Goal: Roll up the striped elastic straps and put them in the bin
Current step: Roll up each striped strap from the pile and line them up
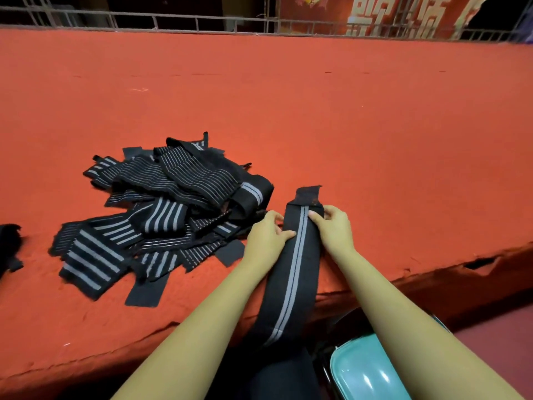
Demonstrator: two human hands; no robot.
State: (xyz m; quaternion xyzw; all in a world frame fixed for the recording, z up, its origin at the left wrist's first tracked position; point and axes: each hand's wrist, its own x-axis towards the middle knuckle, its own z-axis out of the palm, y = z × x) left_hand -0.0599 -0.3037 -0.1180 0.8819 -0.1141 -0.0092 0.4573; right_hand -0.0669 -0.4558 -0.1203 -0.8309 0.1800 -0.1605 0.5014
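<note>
A long black elastic strap (pixel 291 272) with a grey centre stripe lies flat on the red table, its near end hanging over the front edge toward me. Its far end carries a dark tab (pixel 309 194). My left hand (pixel 266 235) pinches the strap's left edge near that far end. My right hand (pixel 334 226) pinches the right edge, thumb on top by the stripe. A heap of black straps with grey stripes (pixel 161 209) lies to the left of my hands. No bin shows for certain.
The red felt-covered table (pixel 317 111) stretches far back to a metal railing (pixel 202 23). Its front edge is torn at the right (pixel 478 262). A teal rounded object (pixel 363 376) sits below the table edge by my right arm. Black cloth (pixel 10 246) lies at the left border.
</note>
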